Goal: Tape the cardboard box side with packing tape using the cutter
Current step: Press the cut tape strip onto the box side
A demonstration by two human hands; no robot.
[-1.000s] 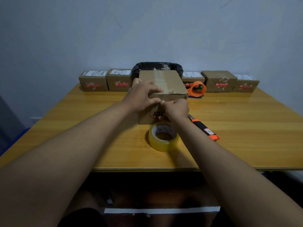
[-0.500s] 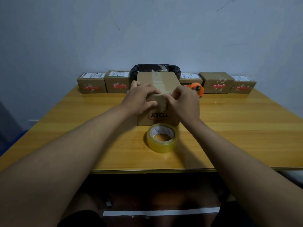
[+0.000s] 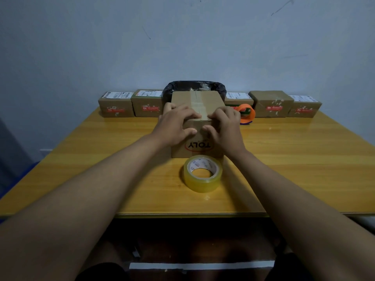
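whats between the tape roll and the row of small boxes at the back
In the head view, the cardboard box stands between the tape roll and the back row, with both hands pressed on its near top edge.

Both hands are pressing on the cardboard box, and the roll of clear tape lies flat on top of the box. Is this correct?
Not quite. Both the left hand and the right hand do press on the cardboard box, but the roll of clear tape is not on top of it. The head view shows the roll lying flat on the table, just in front of the box.
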